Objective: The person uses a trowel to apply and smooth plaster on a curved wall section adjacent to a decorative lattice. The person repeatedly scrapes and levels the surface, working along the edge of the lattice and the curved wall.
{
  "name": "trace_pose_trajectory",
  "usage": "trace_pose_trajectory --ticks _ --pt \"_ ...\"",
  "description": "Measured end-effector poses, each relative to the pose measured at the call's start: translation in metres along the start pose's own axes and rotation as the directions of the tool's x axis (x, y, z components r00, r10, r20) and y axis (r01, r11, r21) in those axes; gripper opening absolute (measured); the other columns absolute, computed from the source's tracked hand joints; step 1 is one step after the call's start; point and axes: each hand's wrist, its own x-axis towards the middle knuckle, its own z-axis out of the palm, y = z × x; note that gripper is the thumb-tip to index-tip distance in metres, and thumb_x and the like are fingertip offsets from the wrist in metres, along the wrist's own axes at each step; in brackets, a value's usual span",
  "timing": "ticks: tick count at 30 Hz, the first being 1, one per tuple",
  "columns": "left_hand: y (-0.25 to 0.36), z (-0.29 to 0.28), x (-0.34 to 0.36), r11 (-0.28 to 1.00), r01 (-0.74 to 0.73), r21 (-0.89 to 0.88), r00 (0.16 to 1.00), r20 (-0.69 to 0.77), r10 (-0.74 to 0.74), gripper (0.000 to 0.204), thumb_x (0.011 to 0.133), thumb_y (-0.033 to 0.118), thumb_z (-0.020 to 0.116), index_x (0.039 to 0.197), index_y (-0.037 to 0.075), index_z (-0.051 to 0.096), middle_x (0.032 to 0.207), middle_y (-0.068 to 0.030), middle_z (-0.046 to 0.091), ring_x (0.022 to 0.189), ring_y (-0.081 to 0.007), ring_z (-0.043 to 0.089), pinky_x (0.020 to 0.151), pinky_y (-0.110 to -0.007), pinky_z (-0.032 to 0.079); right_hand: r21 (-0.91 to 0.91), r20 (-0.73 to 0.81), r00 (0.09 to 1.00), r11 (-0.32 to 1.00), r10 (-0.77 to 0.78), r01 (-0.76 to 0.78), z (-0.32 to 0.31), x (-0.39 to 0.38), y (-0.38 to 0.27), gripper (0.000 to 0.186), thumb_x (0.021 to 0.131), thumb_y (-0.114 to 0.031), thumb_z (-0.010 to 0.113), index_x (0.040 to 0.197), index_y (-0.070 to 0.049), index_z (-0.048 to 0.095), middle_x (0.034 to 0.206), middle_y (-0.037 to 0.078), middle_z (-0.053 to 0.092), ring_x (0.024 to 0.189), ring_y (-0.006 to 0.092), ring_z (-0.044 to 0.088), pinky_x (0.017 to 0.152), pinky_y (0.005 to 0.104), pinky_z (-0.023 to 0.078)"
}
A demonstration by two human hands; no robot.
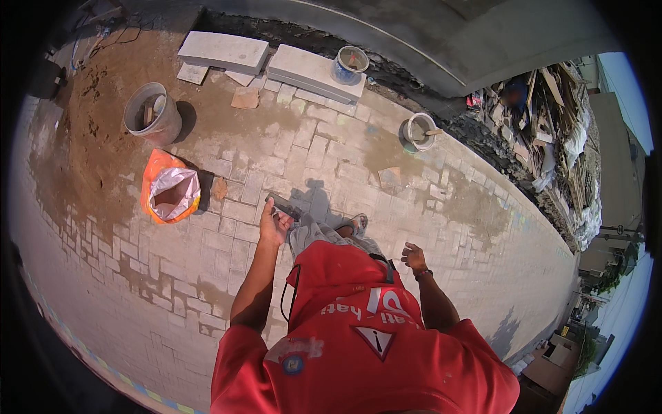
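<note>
My left hand (274,226) is closed round one end of a dark, flat, elongated object (285,208) whose kind I cannot make out. It is held out at thigh height, beside my grey trousers (312,234). On the other side my right hand (414,258) hangs away from my body, fingers loosely curled and partly apart, with nothing seen in it. Left of my left hand, an orange bag (153,169) with a white lining stands with its mouth wide apart. A large grey bucket (163,127) with something inside is just beyond the bag.
Pale concrete blocks (224,52) lie along the far wall, with a small bucket (349,65) on one of them. Another bucket (422,132) stands on the paving (317,162). Scrap wood and debris (545,117) are heaped at far right; brown sand (89,152) spreads at left.
</note>
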Motion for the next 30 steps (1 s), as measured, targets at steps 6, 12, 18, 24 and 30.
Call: trace_pose_trajectory --ticks 6,12,18,24,30 --pt "0.010 0.020 0.018 0.990 0.017 0.142 0.996 0.087 -0.030 0.060 0.085 0.055 0.063 0.125 0.013 0.051 0.111 -0.0128 0.059 0.095 -0.0258 0.061 0.078 -0.037 0.045 -0.076 -0.066 0.997 0.997 -0.038 0.033 -0.016 -0.021 -0.040 0.049 0.090 -0.016 0.051 0.138 -0.006 0.047 0.104 0.012 0.067 0.075 0.0201 0.065 0.059 0.0303 0.046" --pt "0.004 -0.054 0.081 0.844 -0.142 0.517 0.970 -0.097 0.223 0.057 0.084 0.042 0.069 0.117 -0.002 0.053 0.100 -0.0169 0.063 0.085 -0.0240 0.064 0.069 -0.041 0.052 -0.178 0.032 0.995 0.980 -0.090 0.094 -0.030 -0.022 -0.081 0.049 0.091 -0.015 0.049 0.138 -0.004 0.046 0.104 0.011 0.066 0.078 0.0186 0.065 0.063 0.0292 0.047" --pt "-0.026 -0.174 0.082 0.626 0.141 0.767 0.811 -0.452 0.372 0.068 0.073 0.036 0.076 0.116 -0.011 0.053 0.113 -0.0300 0.062 0.103 -0.0386 0.064 0.086 -0.042 0.051 -0.213 -0.024 0.982 0.960 -0.188 0.179 -0.031 -0.014 -0.111 0.049 0.091 -0.014 0.050 0.138 -0.004 0.046 0.103 0.009 0.067 0.079 0.0178 0.065 0.065 0.0299 0.048" --pt "-0.043 -0.187 0.043 0.708 0.095 0.700 0.843 -0.434 0.316 0.066 0.073 0.024 0.075 0.120 -0.014 0.048 0.111 -0.0256 0.060 0.095 -0.0323 0.064 0.078 -0.043 0.053 -0.191 0.035 0.987 0.968 -0.156 0.160 -0.037 0.008 -0.117 0.050 0.089 -0.013 0.052 0.138 -0.004 0.047 0.101 0.008 0.066 0.075 0.0182 0.064 0.061 0.0289 0.046" --pt "-0.038 -0.160 0.066 0.751 -0.022 0.660 0.868 -0.360 0.342 0.064 0.068 0.016 0.074 0.120 -0.011 0.046 0.104 -0.0204 0.061 0.088 -0.0277 0.062 0.077 -0.039 0.052 -0.118 0.022 0.995 0.988 -0.094 0.096 -0.042 0.026 -0.128 0.050 0.089 -0.011 0.054 0.138 -0.005 0.047 0.104 0.009 0.066 0.074 0.0189 0.064 0.060 0.0298 0.046"
